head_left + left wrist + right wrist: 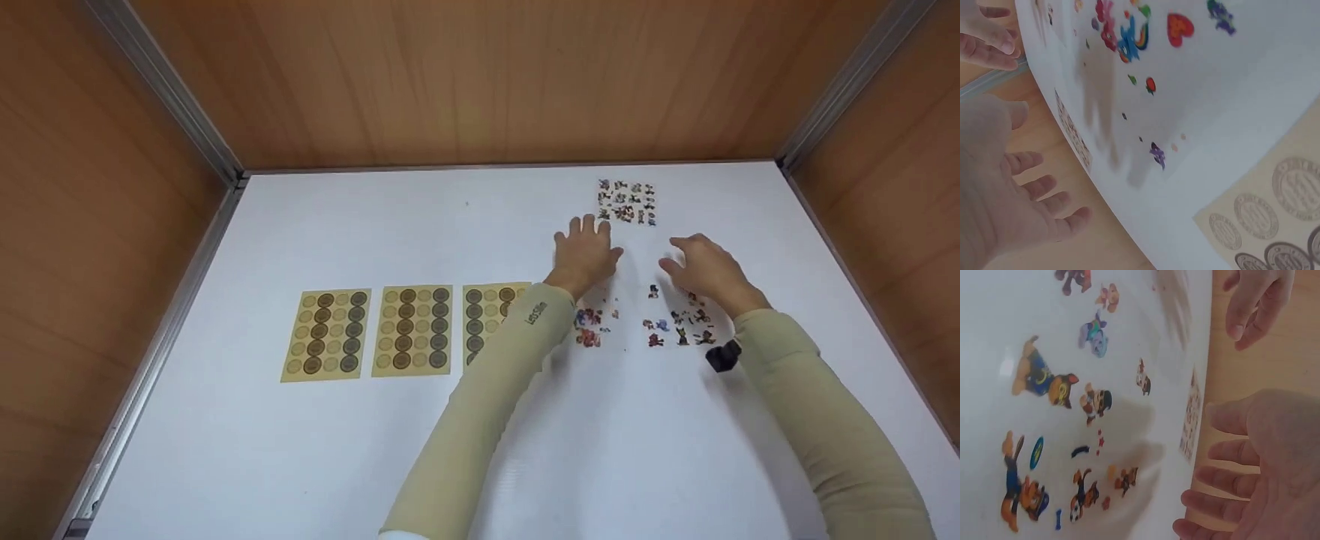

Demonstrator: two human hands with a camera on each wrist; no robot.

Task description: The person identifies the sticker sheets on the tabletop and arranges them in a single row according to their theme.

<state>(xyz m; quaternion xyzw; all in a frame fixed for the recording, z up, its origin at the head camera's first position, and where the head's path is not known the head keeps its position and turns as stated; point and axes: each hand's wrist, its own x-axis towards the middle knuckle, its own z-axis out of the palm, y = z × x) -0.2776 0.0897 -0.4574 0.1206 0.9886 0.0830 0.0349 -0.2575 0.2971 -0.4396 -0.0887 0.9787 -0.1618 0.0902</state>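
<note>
My left hand (583, 255), fingers spread and holding nothing, hovers over the table just beyond a clear sticker sheet (588, 339). Colourful ponies, a red heart (1180, 29) and small fruit are printed on that sheet; the sleeve covers part of it in the head view. To its right lies another clear sheet with cartoon dog stickers (1047, 377). My right hand (709, 271) hangs above that sheet's far edge, fingers loosely bent and nothing between them. Farther back is a third sticker sheet (626, 201), crowded with small figures, beyond both hands.
Tan sheets of round labels lie in a row on the left: one sheet (323, 334), a second sheet (412, 330) and a third sheet (491, 296) partly behind the left sleeve. Wooden panels (480, 82) enclose the white table (300, 457). A small black block (724, 356) sits at the right wrist.
</note>
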